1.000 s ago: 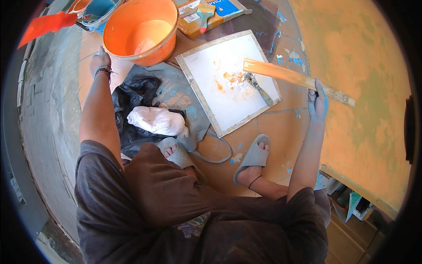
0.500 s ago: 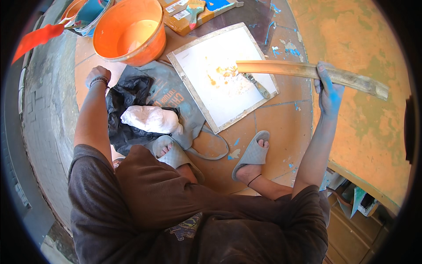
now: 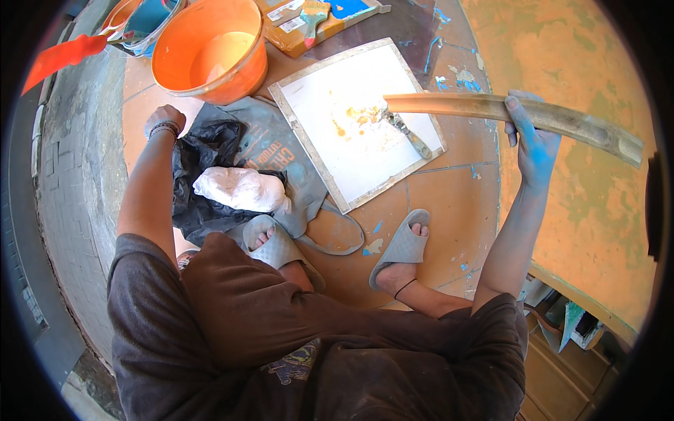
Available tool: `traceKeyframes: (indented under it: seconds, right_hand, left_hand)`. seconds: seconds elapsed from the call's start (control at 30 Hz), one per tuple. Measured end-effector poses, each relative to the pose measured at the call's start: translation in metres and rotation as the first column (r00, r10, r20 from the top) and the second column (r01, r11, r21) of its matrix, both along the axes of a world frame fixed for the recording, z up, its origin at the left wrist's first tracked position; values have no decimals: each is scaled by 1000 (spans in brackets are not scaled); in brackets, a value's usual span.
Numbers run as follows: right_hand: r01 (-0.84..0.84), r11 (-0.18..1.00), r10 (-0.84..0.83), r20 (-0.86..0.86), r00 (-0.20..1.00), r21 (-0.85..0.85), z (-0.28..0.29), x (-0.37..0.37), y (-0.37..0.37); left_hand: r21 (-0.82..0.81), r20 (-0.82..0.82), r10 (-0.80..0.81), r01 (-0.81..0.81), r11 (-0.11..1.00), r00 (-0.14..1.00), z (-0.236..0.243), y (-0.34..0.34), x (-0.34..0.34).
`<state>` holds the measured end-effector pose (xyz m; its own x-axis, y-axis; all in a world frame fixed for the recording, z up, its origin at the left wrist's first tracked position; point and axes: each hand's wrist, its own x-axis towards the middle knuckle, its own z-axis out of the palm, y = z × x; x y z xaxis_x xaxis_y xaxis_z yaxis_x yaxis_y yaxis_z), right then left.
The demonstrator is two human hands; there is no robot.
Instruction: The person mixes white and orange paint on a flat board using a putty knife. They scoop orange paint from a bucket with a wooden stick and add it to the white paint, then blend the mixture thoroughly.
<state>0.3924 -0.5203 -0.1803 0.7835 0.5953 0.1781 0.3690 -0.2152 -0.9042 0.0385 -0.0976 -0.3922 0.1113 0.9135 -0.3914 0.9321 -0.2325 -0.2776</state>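
1. Altogether, two hands are showing: the left hand (image 3: 167,118) is resting in the air just beside the bucket, and the right hand (image 3: 531,144) is holding the strip.
2. One strip (image 3: 453,104) is crossing the scene, its orange end lying over one white board (image 3: 366,172), its greyish end over one orange panel (image 3: 583,217); I cannot tell whether it is touching the board.
3. One spatula (image 3: 418,146) is lying on the board, near the strip's orange end.
4. One orange bucket (image 3: 251,74) and at least two smaller pails (image 3: 144,24) are standing at the upper left, one red handle (image 3: 67,62) pointing toward the pails.
5. One brush (image 3: 314,17) is resting on one box (image 3: 284,38).
6. One white bag (image 3: 239,189) is lying on one black bag (image 3: 186,189), beside one grey cloth (image 3: 302,186).
7. Two slippers (image 3: 399,249) are standing on the floor (image 3: 435,203), one on each foot.
8. The right arm is stretching forward and outward; its fingers are gripping the strip around its middle, thumb nearest the camera.
9. The left arm is extending forward, its fingers curling into a fist; I cannot tell whether anything is hiding inside.
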Motion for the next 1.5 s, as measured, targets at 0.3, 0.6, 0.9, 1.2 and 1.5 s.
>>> traceKeyframes:
  seconds: [0.3,0.6,0.9,1.2,1.5]
  right_hand:
    - [-8,1000,8,8,1000,-10,4,-6,1]
    - [-41,999,41,-12,999,-28,2,-15,7]
    - [-42,996,42,-7,999,-82,1,-15,9]
    - [-66,991,66,-4,998,-117,2,-18,12]
    - [-55,983,54,-12,998,-175,2,-24,17]
  left_hand:
    - [-30,130,-226,231,972,965,-5,-56,36]
    - [-8,211,-424,435,900,881,-26,-85,52]
    - [-24,193,-419,431,902,887,-24,-74,49]
    - [-10,227,-416,429,903,881,-25,-70,49]
    - [-17,259,-378,396,918,889,-20,-69,48]
